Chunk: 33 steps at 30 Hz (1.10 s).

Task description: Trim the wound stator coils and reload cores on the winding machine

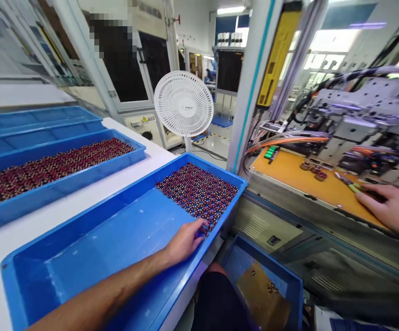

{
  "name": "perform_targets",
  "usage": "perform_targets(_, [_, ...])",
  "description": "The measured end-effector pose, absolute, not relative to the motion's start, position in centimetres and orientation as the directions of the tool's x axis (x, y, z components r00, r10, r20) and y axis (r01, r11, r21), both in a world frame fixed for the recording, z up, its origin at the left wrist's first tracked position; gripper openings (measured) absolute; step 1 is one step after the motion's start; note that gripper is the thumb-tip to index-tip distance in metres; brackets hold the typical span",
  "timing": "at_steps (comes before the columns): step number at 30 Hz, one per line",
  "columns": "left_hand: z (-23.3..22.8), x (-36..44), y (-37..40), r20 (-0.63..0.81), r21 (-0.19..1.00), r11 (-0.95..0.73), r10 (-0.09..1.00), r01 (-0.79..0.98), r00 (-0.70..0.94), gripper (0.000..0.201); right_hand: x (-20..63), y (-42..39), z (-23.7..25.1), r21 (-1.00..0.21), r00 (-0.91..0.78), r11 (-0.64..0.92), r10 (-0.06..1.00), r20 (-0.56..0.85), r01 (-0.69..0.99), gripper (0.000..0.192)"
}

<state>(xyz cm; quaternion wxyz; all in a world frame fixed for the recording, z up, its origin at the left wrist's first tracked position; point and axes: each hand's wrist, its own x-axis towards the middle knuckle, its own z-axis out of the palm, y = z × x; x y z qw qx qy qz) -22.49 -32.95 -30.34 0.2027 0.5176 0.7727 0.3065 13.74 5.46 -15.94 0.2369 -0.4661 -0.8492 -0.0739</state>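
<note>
My left hand [187,241] reaches into a long blue tray [116,243]. Its fingers are curled together at the near edge of a packed block of small round dark-red and copper parts [199,191]. Whatever sits between those fingertips is too small to make out. At the far right, my right hand [392,207] is closed around green-handled pliers [349,183], their metal tips pointing left over an orange work surface [289,179]. Just beyond the tips lie several larger copper-coloured round parts [318,174].
A second blue tray [127,158], filled with similar parts, stands on the white table [158,158] at left. Below, a blue bin [298,280] holds brown cardboard and a few loose parts. A white fan [184,105] stands behind; machinery [358,115] with cables rises at right.
</note>
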Motion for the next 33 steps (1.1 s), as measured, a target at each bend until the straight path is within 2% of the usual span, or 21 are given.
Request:
perform_targets(2, [-30.1, -22.4, -33.3, 0.009, 0.684, 0.276, 0.922, 0.675, -0.387, 0.029, 13.1, 4.8, -15.6, -0.081, -0.457, 0.538, 0.777, 0.432, 0.839, 0.08])
perform_targets(5, [-29.3, -22.0, -33.6, 0.038, 0.676, 0.26, 0.922, 0.689, -0.385, 0.023, 12.3, 3.9, -15.2, -0.07, -0.466, 0.534, 0.788, 0.401, 0.843, 0.053])
perform_targets(8, [-27.9, -21.7, -33.7, 0.091, 0.631, 0.249, 0.917, 0.735, -0.389, 0.026, 12.2, 3.2, -15.0, -0.094, -0.46, 0.525, 0.808, 0.367, 0.846, 0.033])
perform_targets(12, [-23.7, -21.4, -32.7, 0.198, 0.486, 0.221, 0.915, 0.846, -0.353, 0.032, 12.3, 2.4, -15.3, -0.216, -0.415, 0.489, 0.855, 0.312, 0.845, 0.028])
perform_targets(16, [-18.7, -19.5, -26.7, 0.331, 0.379, 0.132, 0.905, 0.916, -0.267, 0.041, 12.5, 1.6, -14.4, -0.284, -0.4, 0.468, 0.877, 0.267, 0.837, 0.031])
perform_targets(22, [-13.9, -13.3, -11.2, 0.42, 0.501, -0.018, 0.879, 0.865, -0.225, 0.037, 13.4, -1.9, -11.5, -0.144, -0.463, 0.497, 0.86, 0.216, 0.856, 0.031])
perform_targets(25, [-11.7, -10.4, -5.5, 0.435, 0.552, -0.055, 0.87, 0.832, -0.231, 0.043, 13.8, -2.0, -11.1, -0.107, -0.469, 0.498, 0.857, 0.214, 0.861, 0.032])
perform_targets(29, [-10.2, -9.1, -1.3, 0.383, 0.579, -0.149, 0.918, 0.801, -0.106, 0.048, 13.8, -0.5, -11.5, -0.124, -0.461, 0.498, 0.854, 0.239, 0.858, 0.034])
perform_targets(33, [-10.2, -9.1, -0.2, 0.293, 0.591, -0.17, 0.956, 0.789, -0.014, 0.039, 13.7, 0.8, -12.2, -0.163, -0.467, 0.515, 0.845, 0.259, 0.841, 0.035])
